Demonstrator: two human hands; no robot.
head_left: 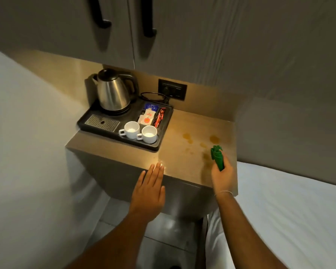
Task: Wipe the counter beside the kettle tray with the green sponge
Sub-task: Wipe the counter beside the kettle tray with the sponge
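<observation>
My right hand (222, 176) grips the green sponge (217, 156) just beyond stained counter (184, 152), kettle tray (164, 131) far left of it, left hand (149, 188) flat, open.

Right hand (222, 176) gripping green sponge (217, 156) over stained counter (184, 152); left hand (150, 186) flat at near edge. Far left: tray (89, 123) bearing kettle (113, 92), two cups (132, 129).

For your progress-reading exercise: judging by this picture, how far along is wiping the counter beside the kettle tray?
Done: the right hand already grips the green sponge, its tip just over the counter. In hand: the sponge nears the stains; the left hand is open, flat at the counter's front edge. Left: brownish stains still mark the counter right of the kettle tray.
</observation>
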